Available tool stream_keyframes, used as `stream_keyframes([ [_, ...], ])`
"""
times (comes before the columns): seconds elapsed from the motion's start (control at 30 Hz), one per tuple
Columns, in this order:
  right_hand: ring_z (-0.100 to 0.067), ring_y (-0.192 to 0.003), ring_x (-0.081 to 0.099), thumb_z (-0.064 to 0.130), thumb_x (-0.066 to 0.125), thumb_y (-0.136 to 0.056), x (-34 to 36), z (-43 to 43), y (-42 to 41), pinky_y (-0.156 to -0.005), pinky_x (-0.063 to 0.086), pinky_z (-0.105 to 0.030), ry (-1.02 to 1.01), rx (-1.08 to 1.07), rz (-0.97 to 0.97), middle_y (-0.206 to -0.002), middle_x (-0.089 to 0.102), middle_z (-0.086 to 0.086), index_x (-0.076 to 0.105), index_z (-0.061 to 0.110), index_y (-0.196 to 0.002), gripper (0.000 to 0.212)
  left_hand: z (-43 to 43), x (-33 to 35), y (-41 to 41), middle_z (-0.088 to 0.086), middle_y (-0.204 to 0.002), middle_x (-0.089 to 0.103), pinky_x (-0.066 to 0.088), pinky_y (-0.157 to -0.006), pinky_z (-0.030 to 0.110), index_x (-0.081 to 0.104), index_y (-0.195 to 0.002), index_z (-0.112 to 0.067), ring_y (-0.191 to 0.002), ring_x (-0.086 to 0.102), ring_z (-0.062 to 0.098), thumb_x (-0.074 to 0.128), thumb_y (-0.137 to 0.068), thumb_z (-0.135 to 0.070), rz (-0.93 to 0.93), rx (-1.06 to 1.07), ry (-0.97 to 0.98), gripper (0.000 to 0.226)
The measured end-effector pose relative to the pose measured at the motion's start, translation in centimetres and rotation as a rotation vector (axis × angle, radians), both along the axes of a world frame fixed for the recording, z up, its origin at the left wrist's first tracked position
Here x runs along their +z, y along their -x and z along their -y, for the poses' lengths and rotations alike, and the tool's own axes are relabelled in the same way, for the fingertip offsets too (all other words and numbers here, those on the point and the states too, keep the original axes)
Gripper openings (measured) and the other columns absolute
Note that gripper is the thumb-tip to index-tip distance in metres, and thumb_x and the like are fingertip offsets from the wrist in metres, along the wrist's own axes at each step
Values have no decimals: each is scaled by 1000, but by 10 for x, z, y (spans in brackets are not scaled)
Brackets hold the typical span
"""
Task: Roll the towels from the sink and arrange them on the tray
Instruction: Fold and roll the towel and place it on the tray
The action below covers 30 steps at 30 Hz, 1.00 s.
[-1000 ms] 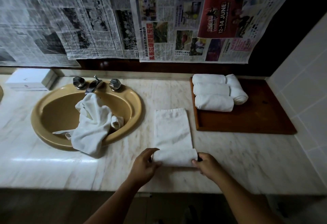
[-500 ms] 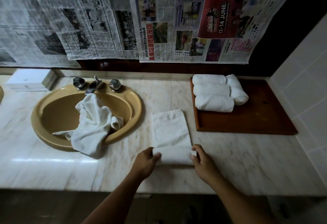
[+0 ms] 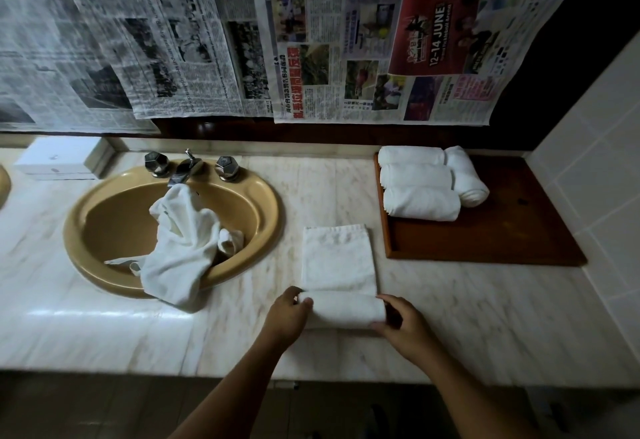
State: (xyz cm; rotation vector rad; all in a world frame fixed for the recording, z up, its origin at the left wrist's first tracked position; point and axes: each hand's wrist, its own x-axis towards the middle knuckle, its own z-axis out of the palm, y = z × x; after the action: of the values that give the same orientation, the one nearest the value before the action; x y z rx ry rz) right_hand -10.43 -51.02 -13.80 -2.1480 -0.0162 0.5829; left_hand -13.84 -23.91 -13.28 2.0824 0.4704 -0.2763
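The white hand towel (image 3: 338,262) lies flat on the marble counter (image 3: 485,303), between the sink (image 3: 268,203) and the wooden tray (image 3: 502,234). Its near end is wound into a roll (image 3: 341,308); more than half of its length is unrolled.

The left hand (image 3: 289,315) grips the roll's left end, fingers curled over the top. The right hand (image 3: 403,326) grips the right end, thumb and fingers curled round it. Neither hand holds anything else.

Step in hand, by my judgement: rolling this towel away from the body.

Recommended procedure:
- Advance both ends at the same rate, so that the roll stays square to the towel's long edges.
- Apply light downward pressure. A loose core is likely to produce a fatter roll than the four rolled towels (image 3: 420,203) on the tray.
- Check the side edges at each turn. Any drift will probably leave a coned end.
- Finish with the free hem underneath, so that the roll's own weight holds it closed.

Three of the tray's rolls lie side by side, with the fourth set crosswise at their right ends. The bare front part of the tray appears able to take this roll. Crumpled towels (image 3: 180,248) wait in the sink, draped over its front rim.
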Motion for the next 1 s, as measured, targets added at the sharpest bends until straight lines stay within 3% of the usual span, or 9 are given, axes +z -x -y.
stream_keyframes([
  [0.1, -13, -126, 50, 44, 75, -87, -2, -1, -3, -103, 50, -37, 5, -11, -60, -136, 50, 13, 50, 38, -139, 58, 3, -1, 9, -3, -124, 49, 49, -87, 32, 56, -123, -28, -105, 52, 15, 62, -95, -25, 262, 2, -130, 29],
  [0.2, -10, -122, 51, 45, 70, -90, 0, -3, -4, -99, 49, -33, -12, -28, -101, -131, 50, 16, 49, 37, -141, 56, 0, -5, 14, -5, -121, 60, 52, -79, 33, 67, -116, -22, -104, 54, 18, 62, -91, -11, 605, -285, -463, 27],
  [0.27, -8, -117, 54, 42, 68, -93, 2, -6, -5, -97, 48, -31, -50, -43, -112, -131, 55, 14, 51, 34, -139, 49, -6, -7, 17, -4, -124, 64, 54, -80, 38, 69, -119, -20, -105, 57, 20, 61, -95, -18, 681, -380, -537, 26],
  [0.43, -13, -113, 59, 40, 59, -99, 3, -15, -11, -95, 48, -31, -23, -89, -61, -131, 62, 4, 58, 24, -136, 40, -24, -10, 23, -7, -149, 50, 48, -103, 38, 45, -149, -28, -130, 49, 19, 52, -91, -70, 450, -581, -666, 72],
  [0.53, -13, -108, 58, 43, 55, -101, 8, -20, -13, -88, 46, -28, 6, -108, -74, -124, 63, 4, 60, 23, -132, 37, -30, -9, 19, -7, -147, 53, 48, -101, 39, 44, -147, -29, -129, 53, 21, 51, -90, -67, 406, -600, -660, 69],
  [0.67, -13, -89, 63, 47, 67, -92, 13, -19, -15, -75, 54, -31, 61, -175, -18, -97, 67, 3, 67, 23, -101, 26, -29, -6, 14, -10, -144, 54, 48, -100, 38, 47, -144, -31, -126, 53, 18, 52, -91, -63, 388, -553, -599, 62],
  [0.77, -10, -105, 56, 41, 79, -82, 12, -14, -11, -84, 54, -30, 87, -179, 170, -120, 53, 9, 54, 30, -121, 48, -27, -6, 13, -10, -145, 54, 47, -102, 39, 47, -145, -32, -125, 52, 18, 53, -90, -60, 356, -535, -570, 61],
  [0.87, -5, -129, 38, 39, 83, -79, 10, -9, -6, -106, 41, -27, 192, 120, 430, -140, 39, 15, 48, 30, -138, 69, -26, -6, 10, -9, -144, 55, 46, -101, 39, 49, -144, -31, -125, 52, 20, 59, -90, -53, 307, -502, -528, 59],
  [1.0, -6, -132, 40, 30, 79, -85, 11, -13, -4, -112, 41, -30, 194, 143, 381, -141, 46, 13, 53, 34, -135, 57, -26, 1, 1, -9, -139, 56, 45, -102, 34, 54, -140, -31, -120, 52, 14, 69, -91, -43, 145, -412, -249, 54],
])
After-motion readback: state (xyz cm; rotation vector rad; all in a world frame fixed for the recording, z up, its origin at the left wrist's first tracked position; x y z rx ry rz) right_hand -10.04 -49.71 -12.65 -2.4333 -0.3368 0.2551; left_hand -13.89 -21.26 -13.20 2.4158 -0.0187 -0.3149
